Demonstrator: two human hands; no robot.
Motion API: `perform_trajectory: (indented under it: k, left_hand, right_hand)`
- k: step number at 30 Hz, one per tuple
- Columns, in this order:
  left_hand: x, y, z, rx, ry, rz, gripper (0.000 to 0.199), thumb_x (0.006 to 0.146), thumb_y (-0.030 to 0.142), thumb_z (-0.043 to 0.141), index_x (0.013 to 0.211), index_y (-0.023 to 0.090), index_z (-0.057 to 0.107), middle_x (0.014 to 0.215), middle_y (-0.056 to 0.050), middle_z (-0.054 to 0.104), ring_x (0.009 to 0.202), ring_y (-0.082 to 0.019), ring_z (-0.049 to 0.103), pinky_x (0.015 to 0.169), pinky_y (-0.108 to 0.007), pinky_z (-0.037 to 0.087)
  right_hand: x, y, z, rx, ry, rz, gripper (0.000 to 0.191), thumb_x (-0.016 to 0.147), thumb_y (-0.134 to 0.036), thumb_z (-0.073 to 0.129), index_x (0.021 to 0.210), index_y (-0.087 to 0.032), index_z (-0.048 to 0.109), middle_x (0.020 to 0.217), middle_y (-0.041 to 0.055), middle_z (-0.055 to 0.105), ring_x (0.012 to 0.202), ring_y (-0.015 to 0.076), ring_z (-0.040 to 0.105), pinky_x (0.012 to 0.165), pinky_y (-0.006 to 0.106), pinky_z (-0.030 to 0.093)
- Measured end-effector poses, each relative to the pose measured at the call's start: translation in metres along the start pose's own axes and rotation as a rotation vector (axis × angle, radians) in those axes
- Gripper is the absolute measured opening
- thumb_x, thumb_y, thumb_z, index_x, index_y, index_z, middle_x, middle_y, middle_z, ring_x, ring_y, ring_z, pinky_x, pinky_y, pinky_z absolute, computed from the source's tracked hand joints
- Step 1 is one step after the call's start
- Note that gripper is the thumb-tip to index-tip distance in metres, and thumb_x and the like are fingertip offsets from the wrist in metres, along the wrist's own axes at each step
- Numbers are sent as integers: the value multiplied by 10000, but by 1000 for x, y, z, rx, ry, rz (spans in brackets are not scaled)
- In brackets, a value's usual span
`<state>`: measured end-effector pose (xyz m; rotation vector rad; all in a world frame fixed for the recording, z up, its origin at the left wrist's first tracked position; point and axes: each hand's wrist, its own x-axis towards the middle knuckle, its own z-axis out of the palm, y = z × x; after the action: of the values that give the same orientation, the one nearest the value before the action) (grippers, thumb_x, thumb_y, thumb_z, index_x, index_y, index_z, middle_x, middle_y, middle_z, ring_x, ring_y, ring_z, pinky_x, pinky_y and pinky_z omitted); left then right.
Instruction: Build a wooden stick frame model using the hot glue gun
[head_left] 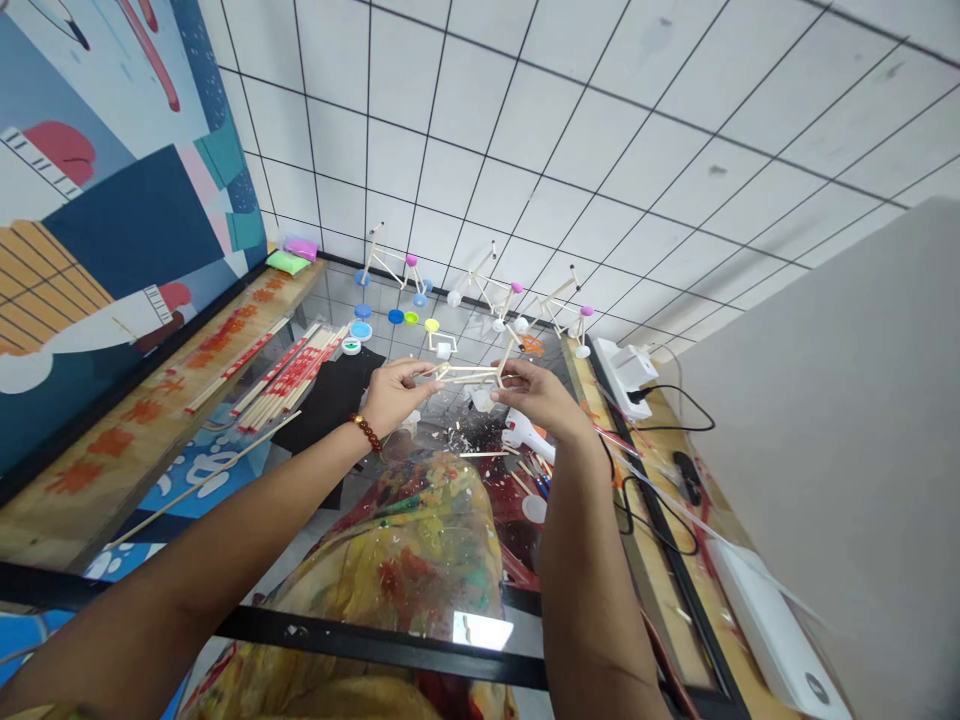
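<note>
Both of my hands are raised over a glass-topped table, holding a small frame of thin wooden sticks [469, 375]. My left hand [397, 392], with a reddish-brown bead bracelet [366, 432] at its wrist, pinches the frame's left end. My right hand [540, 398] grips its right side. A white round cap [481, 400] hangs under the frame, partly hidden by my right fingers. Below my right hand lies a white glue gun [529, 435]. Several finished stick models [390, 262] with coloured round caps stand further back.
Bundled wooden sticks [285, 375] lie on a black sheet [330, 410] at left, beside scattered coloured bottle caps [361, 330]. Loose sticks and debris lie near my body. A white power strip [622, 365] and black cables sit at right, beneath a grey panel [817, 400].
</note>
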<state>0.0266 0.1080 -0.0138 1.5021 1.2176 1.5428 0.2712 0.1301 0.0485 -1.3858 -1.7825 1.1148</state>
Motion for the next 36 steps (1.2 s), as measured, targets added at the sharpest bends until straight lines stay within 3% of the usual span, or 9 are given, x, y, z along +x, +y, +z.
perform_trajectory:
  k: [36]
  left_hand:
    - [0, -1, 1, 11, 15, 15, 295, 665, 390, 816, 865, 173, 806, 868, -45, 724, 515, -64, 407, 496, -233, 404]
  right_hand:
    - [0, 1, 1, -20, 16, -1, 458, 601, -321, 804, 1038, -219, 713, 1027, 47, 702, 886, 210, 658, 829, 361, 550]
